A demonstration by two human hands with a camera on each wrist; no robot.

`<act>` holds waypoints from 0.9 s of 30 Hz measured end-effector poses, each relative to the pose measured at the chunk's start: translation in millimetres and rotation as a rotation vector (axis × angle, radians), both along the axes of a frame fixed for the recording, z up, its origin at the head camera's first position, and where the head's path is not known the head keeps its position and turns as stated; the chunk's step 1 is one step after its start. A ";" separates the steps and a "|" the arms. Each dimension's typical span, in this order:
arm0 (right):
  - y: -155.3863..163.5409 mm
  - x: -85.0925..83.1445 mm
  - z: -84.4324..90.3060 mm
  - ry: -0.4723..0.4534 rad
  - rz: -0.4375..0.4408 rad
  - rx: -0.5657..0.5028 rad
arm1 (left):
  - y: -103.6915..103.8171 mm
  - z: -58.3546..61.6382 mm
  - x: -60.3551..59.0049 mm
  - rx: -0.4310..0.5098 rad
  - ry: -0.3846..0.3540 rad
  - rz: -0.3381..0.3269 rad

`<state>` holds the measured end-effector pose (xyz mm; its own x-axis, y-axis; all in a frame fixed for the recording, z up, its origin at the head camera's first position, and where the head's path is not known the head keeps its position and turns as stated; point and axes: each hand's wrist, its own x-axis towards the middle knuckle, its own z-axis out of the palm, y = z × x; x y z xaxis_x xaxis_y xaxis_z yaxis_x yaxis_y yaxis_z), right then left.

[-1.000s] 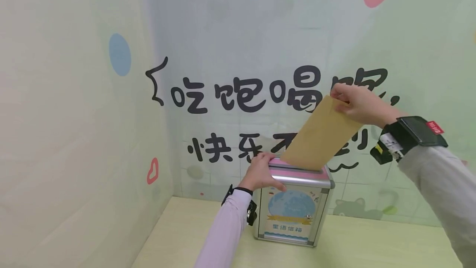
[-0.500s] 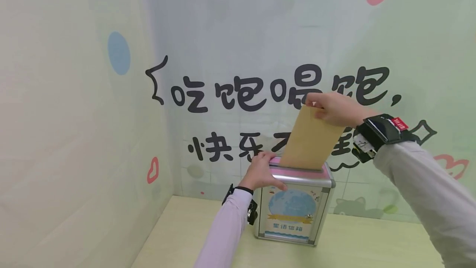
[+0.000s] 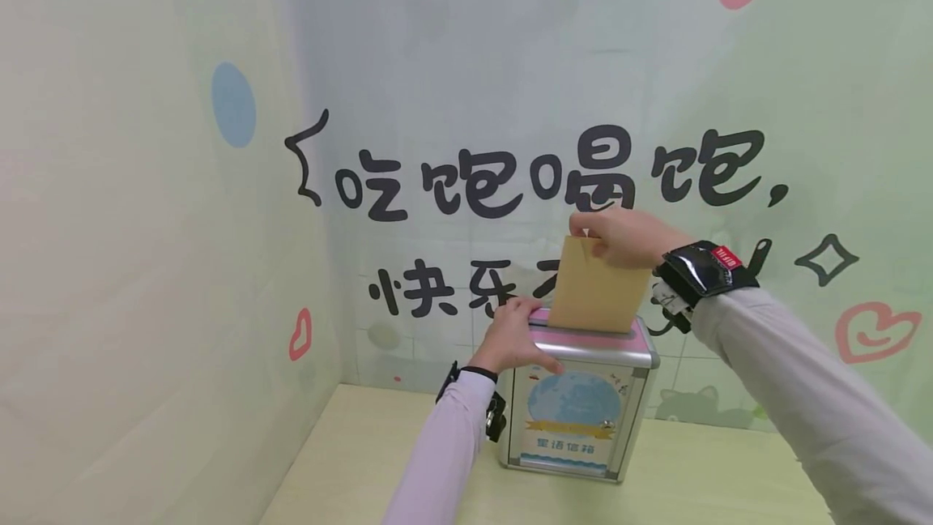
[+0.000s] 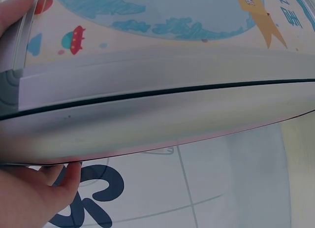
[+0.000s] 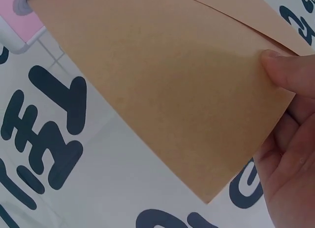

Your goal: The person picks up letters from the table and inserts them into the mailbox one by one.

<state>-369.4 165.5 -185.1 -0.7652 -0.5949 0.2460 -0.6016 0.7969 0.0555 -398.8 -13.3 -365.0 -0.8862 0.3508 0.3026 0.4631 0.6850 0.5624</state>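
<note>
Metal letterbox, brown envelope, two hands — posting in hand

Letterbox [image 3: 576,407] stands at the desk's [image 3: 700,480] back edge; left hand [image 3: 516,339] grips its lid corner. Envelope [image 3: 596,294] stands part-way in the top slot, pinched at its upper edge by right hand [image 3: 619,237]. Best kept upright and square to the slot, fed straight down, box held steady.

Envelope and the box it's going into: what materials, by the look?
Envelope: matte brown kraft paper, judging by the flat tan surface and a thin flap seam seen in the right wrist view. Right hand pinches its top edge.
Box: likely brushed aluminium frame, silvery with a soft sheen, with a printed front panel and a pink top; panel material unclear. Left hand grips its top corner.
</note>
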 end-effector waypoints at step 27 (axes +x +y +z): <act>-12.6 -22.3 -81.2 -0.060 0.064 0.021 | -0.6 2.6 3.3 0.026 -0.018 -0.010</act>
<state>-391.7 152.9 -266.3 -0.7385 -0.6476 0.1877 -0.6540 0.7557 0.0342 -395.5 -13.9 -362.4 -0.8881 0.3520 0.2956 0.4595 0.6650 0.5887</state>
